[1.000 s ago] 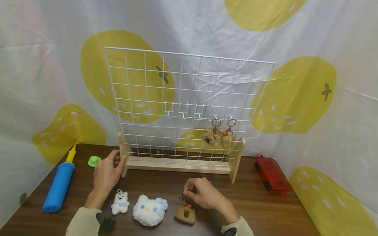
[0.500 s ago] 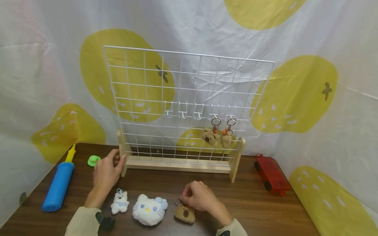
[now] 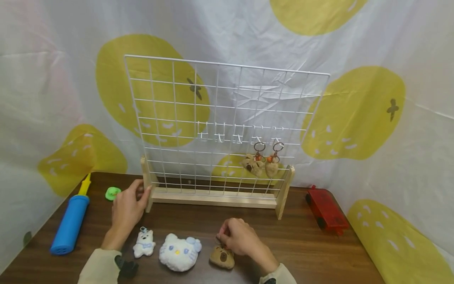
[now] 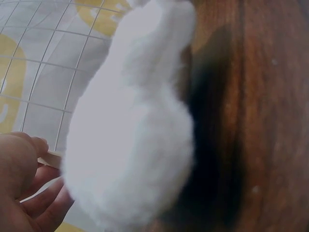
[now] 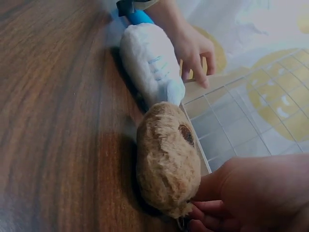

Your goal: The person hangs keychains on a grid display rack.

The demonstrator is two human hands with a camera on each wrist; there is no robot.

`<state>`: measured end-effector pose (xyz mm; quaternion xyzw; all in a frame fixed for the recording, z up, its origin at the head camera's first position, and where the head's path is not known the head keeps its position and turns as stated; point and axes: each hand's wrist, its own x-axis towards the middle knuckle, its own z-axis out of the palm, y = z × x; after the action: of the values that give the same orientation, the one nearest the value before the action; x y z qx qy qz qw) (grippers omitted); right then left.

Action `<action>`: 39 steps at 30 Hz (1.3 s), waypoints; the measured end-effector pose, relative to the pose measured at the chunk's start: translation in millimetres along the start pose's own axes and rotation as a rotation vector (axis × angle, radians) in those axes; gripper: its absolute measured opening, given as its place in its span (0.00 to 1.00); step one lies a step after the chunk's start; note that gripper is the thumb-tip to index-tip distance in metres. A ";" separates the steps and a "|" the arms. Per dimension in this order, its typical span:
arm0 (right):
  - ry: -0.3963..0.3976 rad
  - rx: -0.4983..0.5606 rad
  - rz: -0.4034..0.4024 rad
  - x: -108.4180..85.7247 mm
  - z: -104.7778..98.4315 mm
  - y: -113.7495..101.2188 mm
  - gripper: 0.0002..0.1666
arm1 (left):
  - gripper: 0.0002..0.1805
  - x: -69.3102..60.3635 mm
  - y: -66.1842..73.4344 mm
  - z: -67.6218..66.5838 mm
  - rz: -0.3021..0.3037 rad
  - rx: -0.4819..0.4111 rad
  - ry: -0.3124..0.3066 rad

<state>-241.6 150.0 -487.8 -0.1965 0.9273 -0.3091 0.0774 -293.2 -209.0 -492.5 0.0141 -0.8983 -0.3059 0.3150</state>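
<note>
My left hand [image 3: 129, 207] grips the left wooden post [image 3: 146, 173] of a white wire grid rack [image 3: 227, 106], with the thumb on its near side. At the front of the table my right hand [image 3: 241, 236] pinches the ring end of a brown plush keychain [image 3: 222, 258], which lies on the tabletop; the fingers mostly hide its ring. In the right wrist view the plush body [image 5: 169, 159] sits just beyond the fingertips. Beside it are a white plush cat head [image 3: 179, 253] and a small white plush bear keychain [image 3: 144, 243].
Several white hooks [image 3: 238, 139] are on the grid. Two brown plush keychains [image 3: 253, 165] hang from the two right-hand hooks. A blue pump [image 3: 70, 225] and a green duck toy [image 3: 112, 193] lie at the left, a red toy cart [image 3: 327, 211] at the right.
My right hand has lowered slightly and moved left onto the top of the brown plush keychain, covering its ring. The left hand has stayed on the post.
</note>
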 end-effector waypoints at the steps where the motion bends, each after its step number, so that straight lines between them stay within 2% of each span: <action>1: -0.003 0.005 -0.001 -0.4 -0.7 -0.2 0.09 | 0.15 -0.3 -0.4 0.2 -0.001 -0.001 0.000; 4: 0.003 -0.021 -0.013 -1.9 -3.9 -1.4 0.08 | 0.15 -0.8 -0.7 0.1 -0.003 -0.004 -0.001; 10: 0.039 -0.138 -0.007 -5.0 -9.1 -5.9 0.11 | 0.15 0.5 -0.9 0.5 0.004 -0.004 0.003; 15: 0.027 -0.156 -0.020 -5.4 -10.0 -4.4 0.12 | 0.16 0.3 -1.3 -0.3 -0.004 0.002 -0.009; 22: -0.012 -0.124 -0.084 -5.0 -13.9 4.0 0.09 | 0.16 0.0 -1.7 0.2 -0.011 0.007 -0.017; 31: 0.030 -0.027 -0.142 -1.0 -31.1 7.5 0.06 | 0.15 1.9 0.5 0.7 0.008 0.003 -0.001; 39: 0.144 0.079 -0.183 4.9 -33.5 5.5 0.04 | 0.15 0.4 0.5 -1.2 -0.002 0.005 -0.010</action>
<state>-256.6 170.2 -464.5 -0.2544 0.8958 -0.3643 -0.0105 -292.8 -209.3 -491.2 0.0143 -0.9007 -0.3039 0.3101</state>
